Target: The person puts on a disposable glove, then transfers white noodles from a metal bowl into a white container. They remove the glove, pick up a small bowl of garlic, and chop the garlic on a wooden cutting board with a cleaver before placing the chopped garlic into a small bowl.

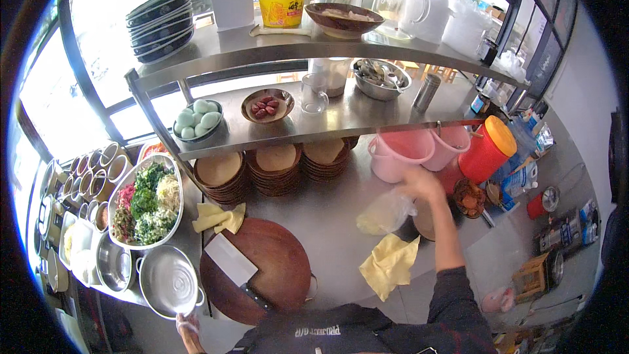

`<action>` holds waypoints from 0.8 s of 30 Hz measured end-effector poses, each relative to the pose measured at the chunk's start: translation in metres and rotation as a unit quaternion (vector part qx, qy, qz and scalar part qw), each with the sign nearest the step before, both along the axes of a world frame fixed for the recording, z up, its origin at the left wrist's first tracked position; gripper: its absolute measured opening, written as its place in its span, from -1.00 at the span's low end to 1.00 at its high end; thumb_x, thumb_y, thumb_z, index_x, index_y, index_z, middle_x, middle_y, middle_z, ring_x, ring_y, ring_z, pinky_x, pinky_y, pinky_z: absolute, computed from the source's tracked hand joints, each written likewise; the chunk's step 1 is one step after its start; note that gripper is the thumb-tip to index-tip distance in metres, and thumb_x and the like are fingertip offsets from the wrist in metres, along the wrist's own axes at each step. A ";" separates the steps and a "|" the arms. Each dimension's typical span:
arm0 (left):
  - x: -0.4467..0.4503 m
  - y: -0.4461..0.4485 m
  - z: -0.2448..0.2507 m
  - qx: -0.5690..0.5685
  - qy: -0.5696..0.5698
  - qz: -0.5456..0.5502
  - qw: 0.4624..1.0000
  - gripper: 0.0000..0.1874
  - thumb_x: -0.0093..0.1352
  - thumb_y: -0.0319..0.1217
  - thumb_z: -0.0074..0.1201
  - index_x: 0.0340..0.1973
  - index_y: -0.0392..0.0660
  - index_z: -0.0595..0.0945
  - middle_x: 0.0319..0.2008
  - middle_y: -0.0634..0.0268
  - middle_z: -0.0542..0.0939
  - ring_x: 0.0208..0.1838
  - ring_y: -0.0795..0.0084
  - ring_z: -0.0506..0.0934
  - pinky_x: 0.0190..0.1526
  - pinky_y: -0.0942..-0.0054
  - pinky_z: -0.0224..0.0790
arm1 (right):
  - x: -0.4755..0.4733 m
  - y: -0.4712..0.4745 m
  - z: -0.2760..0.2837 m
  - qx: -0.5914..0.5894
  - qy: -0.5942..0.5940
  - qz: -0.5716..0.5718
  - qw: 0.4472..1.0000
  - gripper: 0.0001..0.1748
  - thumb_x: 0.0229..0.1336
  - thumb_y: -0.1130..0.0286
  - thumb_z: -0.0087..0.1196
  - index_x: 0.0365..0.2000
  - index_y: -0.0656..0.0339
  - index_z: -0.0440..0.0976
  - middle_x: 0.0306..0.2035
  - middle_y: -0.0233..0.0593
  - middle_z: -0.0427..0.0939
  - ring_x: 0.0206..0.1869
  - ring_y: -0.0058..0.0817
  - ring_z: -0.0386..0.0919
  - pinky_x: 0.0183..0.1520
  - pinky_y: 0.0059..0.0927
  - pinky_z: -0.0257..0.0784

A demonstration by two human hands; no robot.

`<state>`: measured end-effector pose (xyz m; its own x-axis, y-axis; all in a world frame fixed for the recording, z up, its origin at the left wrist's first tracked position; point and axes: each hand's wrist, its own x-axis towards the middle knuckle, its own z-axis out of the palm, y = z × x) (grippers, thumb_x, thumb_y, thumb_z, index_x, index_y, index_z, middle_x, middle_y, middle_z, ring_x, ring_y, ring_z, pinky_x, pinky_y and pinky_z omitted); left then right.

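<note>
At the lower left, my left hand (188, 325) has its fingers on the near rim of a shallow two-handled metal pan (169, 282), which juts past the counter's edge. Clear film, perhaps a thin plastic glove, covers this hand. My right hand (418, 185) is blurred, in front of a pink plastic bucket (390, 164). Just below it lies a clear plastic bag (383, 214) with something pale yellow inside; whether the fingers touch it is unclear. A yellow cloth (390, 265) lies nearer to me. Between my arms, a cleaver (231, 259) rests on a round wooden chopping board (280, 265).
A tray of chopped vegetables (152, 201) and a metal bowl (115, 263) stand at left. Stacked brown bowls (221, 177) sit beneath a steel shelf (339, 118) holding pale eggs (199, 118). At right are a red container (486, 150) with an orange lid and several bottles.
</note>
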<state>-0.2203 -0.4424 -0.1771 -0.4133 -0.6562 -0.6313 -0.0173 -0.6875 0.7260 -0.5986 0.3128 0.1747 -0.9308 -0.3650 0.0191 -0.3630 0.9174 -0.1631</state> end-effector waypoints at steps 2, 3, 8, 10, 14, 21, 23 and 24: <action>-0.011 0.009 0.002 -0.034 0.097 -0.082 0.991 -0.41 0.44 0.05 0.00 0.26 0.01 0.35 0.11 0.22 0.52 0.08 0.26 0.51 0.00 0.30 0.43 | -0.020 -0.008 0.055 -0.136 0.039 -0.001 0.990 -0.34 0.15 0.29 0.14 0.25 0.20 0.27 -0.05 -0.08 0.62 -0.09 -0.29 0.62 -0.04 -0.24 0.53; -0.015 0.015 0.006 -0.039 0.076 -0.079 0.993 -0.31 0.42 0.09 0.00 0.34 0.00 0.28 0.20 0.19 0.47 0.15 0.24 0.47 0.04 0.30 0.40 | -0.034 -0.012 0.086 -0.227 -0.014 -0.058 0.972 -0.34 0.18 0.32 0.12 0.27 0.21 0.24 -0.07 -0.12 0.63 -0.14 -0.42 0.63 -0.09 -0.31 0.55; -0.018 0.052 0.045 0.012 0.064 -0.116 0.991 -0.16 0.40 0.20 -0.05 0.39 -0.06 0.20 0.28 0.13 0.39 0.20 0.29 0.43 -0.02 0.45 0.39 | -0.109 -0.053 0.193 -0.632 -0.105 -0.054 0.766 -0.48 0.41 0.14 -0.12 0.16 0.34 0.19 -0.11 0.06 0.61 -0.21 -0.28 0.66 -0.25 -0.40 0.58; -0.017 0.076 0.056 -0.058 0.028 -0.077 0.995 -0.16 0.39 0.23 -0.06 0.38 -0.06 0.22 0.27 0.15 0.42 0.09 0.40 0.47 -0.23 0.61 0.37 | -0.141 -0.066 0.215 -0.682 -0.142 -0.040 0.716 -0.42 0.43 0.11 -0.16 0.19 0.40 0.09 -0.12 0.25 0.58 -0.18 -0.14 0.66 -0.28 -0.37 0.62; -0.008 0.116 0.080 -0.080 0.051 -0.020 0.995 -0.25 0.42 0.14 -0.03 0.36 -0.04 0.24 0.17 0.25 0.47 0.04 0.43 0.47 -0.23 0.59 0.40 | -0.193 -0.083 0.225 -0.728 -0.206 -0.046 0.652 -0.43 0.43 0.19 -0.18 0.18 0.47 0.02 -0.10 0.45 0.50 -0.12 0.02 0.64 -0.19 -0.26 0.69; 0.005 0.133 0.093 -0.059 0.122 0.039 0.990 -0.47 0.52 -0.09 -0.10 0.34 0.03 0.27 0.28 0.34 0.39 0.16 0.33 0.44 0.03 0.34 0.42 | -0.229 -0.093 0.232 -0.788 -0.247 -0.025 0.564 -0.59 0.44 0.38 -0.33 0.11 0.54 0.07 0.07 0.37 0.31 -0.08 0.23 0.57 -0.07 0.07 0.69; 0.009 0.125 0.077 -0.073 0.114 0.041 0.990 -0.48 0.53 -0.12 -0.13 0.34 0.01 0.26 0.29 0.34 0.39 0.17 0.35 0.44 0.04 0.36 0.43 | -0.221 -0.089 0.233 -0.783 -0.230 -0.033 0.578 -0.58 0.43 0.39 -0.32 0.12 0.55 0.06 0.07 0.37 0.31 -0.09 0.23 0.57 -0.06 0.09 0.68; 0.011 0.120 0.066 -0.086 0.112 0.038 0.989 -0.49 0.54 -0.14 -0.14 0.34 0.00 0.25 0.29 0.35 0.39 0.18 0.36 0.43 0.04 0.37 0.43 | -0.214 -0.087 0.231 -0.785 -0.222 -0.043 0.577 -0.58 0.43 0.39 -0.31 0.12 0.56 0.09 0.04 0.34 0.35 -0.09 0.19 0.59 -0.05 0.08 0.68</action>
<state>-0.2089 -0.3222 -0.1114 -0.4758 -0.7805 -0.4056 0.2038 -0.5464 0.8123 -0.8122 0.2255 0.4055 -0.9845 -0.1745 0.0163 0.0698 -0.4758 -0.8768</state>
